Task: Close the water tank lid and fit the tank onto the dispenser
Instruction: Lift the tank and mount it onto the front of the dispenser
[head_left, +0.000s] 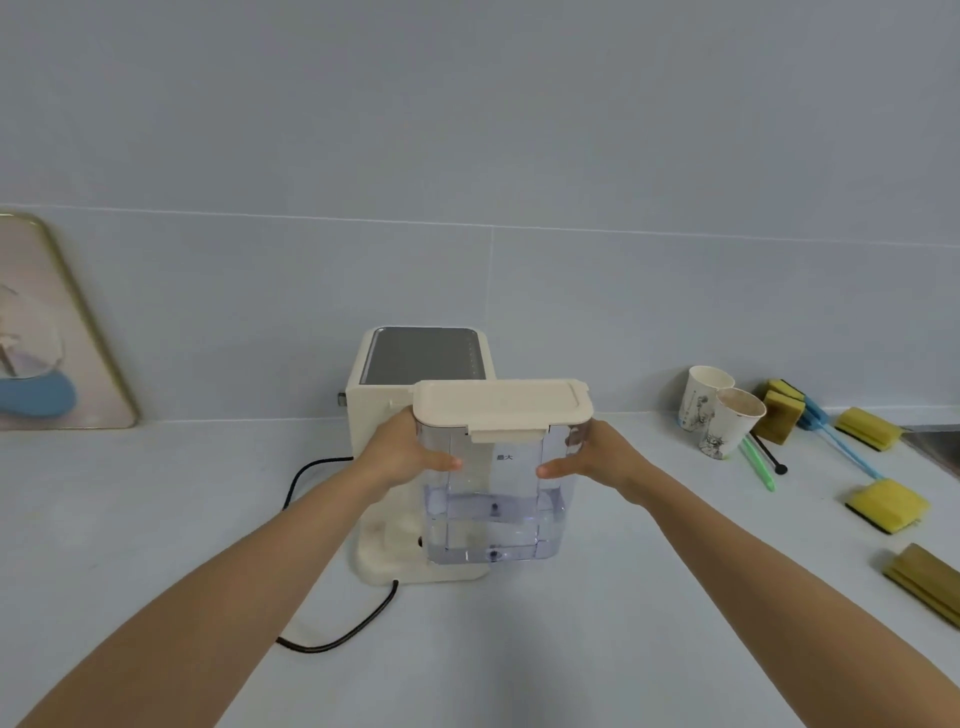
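Observation:
The clear water tank (498, 499) holds some water in its lower part and carries a cream lid (501, 405) lying flat and shut on top. My left hand (410, 454) grips its left side and my right hand (597, 460) grips its right side. The tank hangs over the base of the cream dispenser (415, 374), shifted a little to the right of it. Its bottom sits just above or on the base plate; I cannot tell which. The dispenser's grey top panel shows behind the lid.
A black power cord (337, 636) runs from the dispenser across the white counter toward me. Two paper cups (722, 421) stand at the right, with yellow sponges (883, 504), a blue-handled brush and a green stick beyond. A framed picture (47, 332) leans on the wall at left.

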